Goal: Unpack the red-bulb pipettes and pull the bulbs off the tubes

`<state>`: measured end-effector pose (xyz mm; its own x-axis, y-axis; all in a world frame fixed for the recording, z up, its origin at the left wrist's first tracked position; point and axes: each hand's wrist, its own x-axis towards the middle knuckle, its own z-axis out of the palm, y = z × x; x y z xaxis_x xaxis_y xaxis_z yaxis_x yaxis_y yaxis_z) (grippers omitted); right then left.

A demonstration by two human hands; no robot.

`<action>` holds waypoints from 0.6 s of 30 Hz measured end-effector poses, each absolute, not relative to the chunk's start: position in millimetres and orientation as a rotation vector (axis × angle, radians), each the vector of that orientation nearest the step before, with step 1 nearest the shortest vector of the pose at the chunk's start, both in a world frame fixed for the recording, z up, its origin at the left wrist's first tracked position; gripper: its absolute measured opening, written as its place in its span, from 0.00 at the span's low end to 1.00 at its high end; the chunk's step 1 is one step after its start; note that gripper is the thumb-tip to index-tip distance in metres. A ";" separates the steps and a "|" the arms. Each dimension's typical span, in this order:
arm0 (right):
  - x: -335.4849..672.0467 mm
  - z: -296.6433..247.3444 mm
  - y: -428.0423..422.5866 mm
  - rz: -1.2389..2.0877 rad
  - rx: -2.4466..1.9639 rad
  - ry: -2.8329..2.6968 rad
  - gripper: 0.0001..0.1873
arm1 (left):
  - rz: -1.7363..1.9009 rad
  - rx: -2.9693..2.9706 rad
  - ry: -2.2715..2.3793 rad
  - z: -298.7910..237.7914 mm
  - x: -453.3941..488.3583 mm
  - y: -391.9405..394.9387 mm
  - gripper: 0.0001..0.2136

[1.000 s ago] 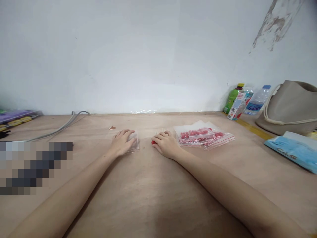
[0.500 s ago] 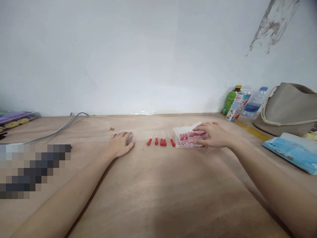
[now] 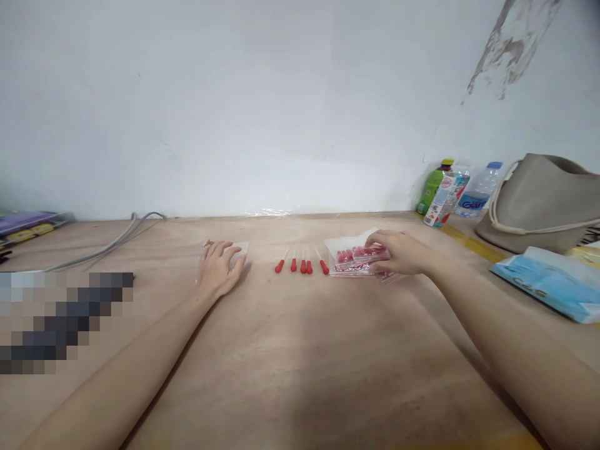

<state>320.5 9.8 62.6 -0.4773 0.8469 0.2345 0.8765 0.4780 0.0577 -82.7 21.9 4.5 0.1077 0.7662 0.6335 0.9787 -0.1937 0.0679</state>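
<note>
Left hand (image 3: pixel 220 269) has slid a bit away from the droppers (image 3: pixel 307 267).
Its fingers lie spread on a clear bag (image 3: pixel 242 248); the right hand (image 3: pixel 400 251) is on red-filled bags (image 3: pixel 345 255), but I can't tell if it pinches. Between the hands, five droppers lie longways, thin ends pointing away, some slanting. They look light; hold the likely squishy red ends, as thin ends may snap.
</note>
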 end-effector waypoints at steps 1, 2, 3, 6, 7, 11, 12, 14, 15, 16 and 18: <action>319.7 60.6 11.1 -0.231 -1.489 -2.545 0.14 | -0.779 -2.055 -1.684 3.7 -79.3 20.9 0.17; 319.0 58.7 12.4 -0.215 -1.495 -2.531 0.12 | -0.758 -2.087 -1.664 2.8 -76.5 20.1 0.17; 318.4 56.9 13.8 -0.199 -1.511 -2.510 0.10 | -0.732 -2.113 -1.648 1.9 -74.5 19.6 0.17; 316.7 52.4 16.3 -0.203 -1.568 -2.364 0.11 | -0.671 -2.135 -1.617 0.0 -72.1 18.8 0.17; 315.8 51.5 16.2 -0.244 -1.582 -2.254 0.11 | -0.673 -2.132 -1.608 -0.2 -71.9 18.5 0.17; 305.9 52.7 12.3 -0.404 -1.489 -1.572 0.13 | -0.751 -2.156 -1.550 0.5 -68.7 16.1 0.16; 301.3 54.0 11.1 -0.389 -1.422 -1.428 0.14 | -0.772 -2.169 -1.535 0.9 -66.4 15.1 0.16; 288.5 55.9 8.6 -0.242 -1.280 -1.232 0.14 | -0.818 -2.192 -1.505 2.0 -59.9 12.2 0.16; 280.1 55.7 7.0 -0.111 -1.216 -1.170 0.14 | -0.852 -2.202 -1.488 2.9 -55.8 10.3 0.16; 270.2 54.2 4.9 0.075 -1.159 -1.127 0.15 | -0.898 -2.212 -1.467 4.4 -51.4 7.9 0.16; 246.9 46.8 -2.1 0.530 -1.077 -1.092 0.15 | -1.022 -2.250 -1.414 9.1 -42.2 1.6 0.16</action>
<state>246.9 -2.1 46.8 0.4119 0.7957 0.4442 0.1438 0.4246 -0.8939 -42.2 1.6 9.1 0.2651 0.6641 0.6990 0.8723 -0.4742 0.1197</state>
